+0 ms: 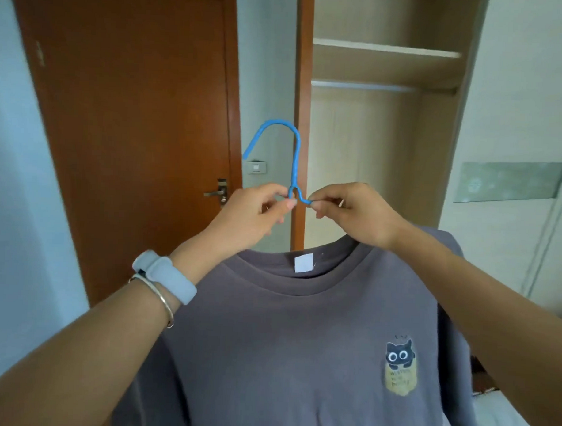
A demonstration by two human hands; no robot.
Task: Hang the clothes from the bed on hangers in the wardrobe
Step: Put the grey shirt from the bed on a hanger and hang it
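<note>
Blue wire hanger [295,156] is pinched at the base of its hook by both hands: left hand [251,211] and right hand [353,212], fingers closed on it. Grey T-shirt [300,341] hangs from it below the hands. Behind stands the open wardrobe [383,63], its rail [367,86] bare, beside a brown door [133,112].

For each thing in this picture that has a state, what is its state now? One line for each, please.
blue hanger: held up, not on the rail, hook free.
grey T-shirt: on the hanger, hanging down.
left hand: pinching the hanger below the hook.
right hand: pinching the hanger below the hook.
wardrobe: open.
wardrobe rail: bare where visible.
brown door: closed.
</note>
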